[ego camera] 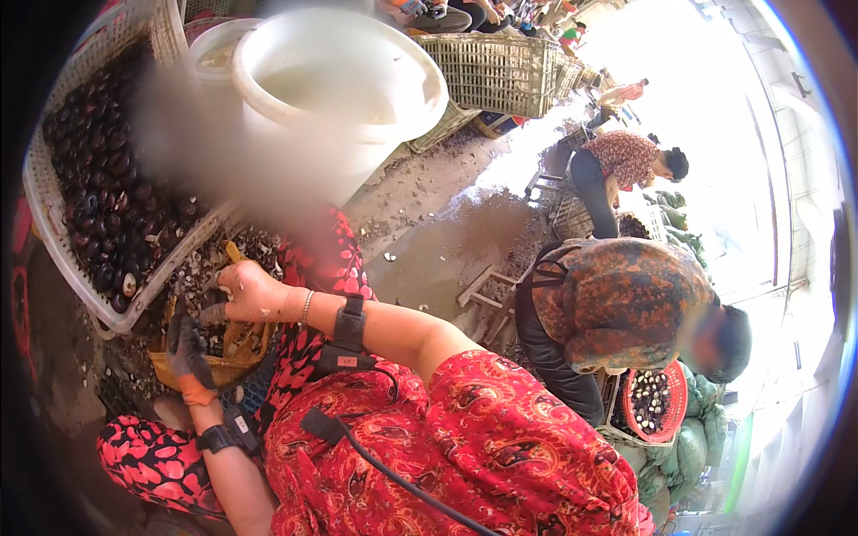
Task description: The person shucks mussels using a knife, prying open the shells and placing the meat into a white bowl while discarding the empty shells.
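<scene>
My left hand (189,352), in a dark glove with an orange cuff, is over a yellow basket (179,368). Close by, my right hand (253,291) is curled, with grey coverings on some fingers and a bracelet at the wrist. The fingertips of both hands nearly meet; whatever lies between them is too small and hidden to tell. Opened shells (258,244) and shell bits fill the yellow basket under the hands. Just beyond, a white plastic crate (80,295) holds many dark, wet shellfish (110,181), apparently clams.
A large white tub (248,80) stands beyond my knee, partly behind a blur on the lens. Slatted crates (489,74) are stacked behind it. To the right, a co-worker in a patterned jacket (623,301) bends over a red basket (673,395) of shellfish. A wooden stool (486,285) stands on the wet floor.
</scene>
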### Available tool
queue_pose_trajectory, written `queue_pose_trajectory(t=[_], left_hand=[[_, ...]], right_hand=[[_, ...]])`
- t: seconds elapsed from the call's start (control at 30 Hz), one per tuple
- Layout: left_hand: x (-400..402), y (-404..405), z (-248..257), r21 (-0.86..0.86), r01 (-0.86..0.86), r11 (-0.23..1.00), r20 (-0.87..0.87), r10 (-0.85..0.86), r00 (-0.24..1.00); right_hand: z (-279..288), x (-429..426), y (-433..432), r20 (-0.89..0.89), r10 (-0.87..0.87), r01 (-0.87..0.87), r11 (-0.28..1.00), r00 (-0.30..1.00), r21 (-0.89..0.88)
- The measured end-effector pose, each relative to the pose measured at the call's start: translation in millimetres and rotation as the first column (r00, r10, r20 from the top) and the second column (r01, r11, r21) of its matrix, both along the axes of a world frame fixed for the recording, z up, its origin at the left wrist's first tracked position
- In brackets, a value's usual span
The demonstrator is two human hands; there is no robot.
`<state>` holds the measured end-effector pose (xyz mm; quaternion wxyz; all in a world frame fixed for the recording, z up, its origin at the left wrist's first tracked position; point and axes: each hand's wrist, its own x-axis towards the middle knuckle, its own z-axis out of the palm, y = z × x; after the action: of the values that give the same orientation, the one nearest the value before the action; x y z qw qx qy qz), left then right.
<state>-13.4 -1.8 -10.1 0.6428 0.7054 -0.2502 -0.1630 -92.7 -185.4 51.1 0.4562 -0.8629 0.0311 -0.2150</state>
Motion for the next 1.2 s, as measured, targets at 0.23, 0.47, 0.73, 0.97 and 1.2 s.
queue_pose_trajectory(t=[0.23, 0.47, 0.73, 0.97, 1.2], left_hand=[[10.0, 5.9, 3.0, 0.002, -0.042, 0.999, -0.268, 0.041, 0.963], [1.8, -2.4, 30.7, -0.175, -0.043, 0.984, -0.285, -0.009, 0.958], [-13.5, -6.0, 33.7, 0.001, -0.183, 0.983, -0.121, 0.182, 0.976], [-16.2, -1.8, 48.6, -0.002, -0.232, 0.973, -0.175, 0.228, 0.958], [0.2, 12.4, 46.3, 0.179, -0.172, 0.969, 0.189, 0.138, 0.972]], right_hand=[[28.7, -8.2, -1.1, -0.281, -0.013, 0.116, 0.928, 0.960, 0.355], [18.2, 2.0, -6.4, -0.258, 0.014, 0.047, 0.972, 0.966, 0.230], [46.9, -4.9, 7.2, -0.218, -0.017, 0.147, 0.787, 0.976, 0.599], [27.2, 9.3, 8.5, -0.053, -0.024, 0.045, 0.898, 0.998, 0.437], [31.9, -0.2, -5.7, -0.168, 0.154, -0.164, 0.986, 0.974, -0.044]])
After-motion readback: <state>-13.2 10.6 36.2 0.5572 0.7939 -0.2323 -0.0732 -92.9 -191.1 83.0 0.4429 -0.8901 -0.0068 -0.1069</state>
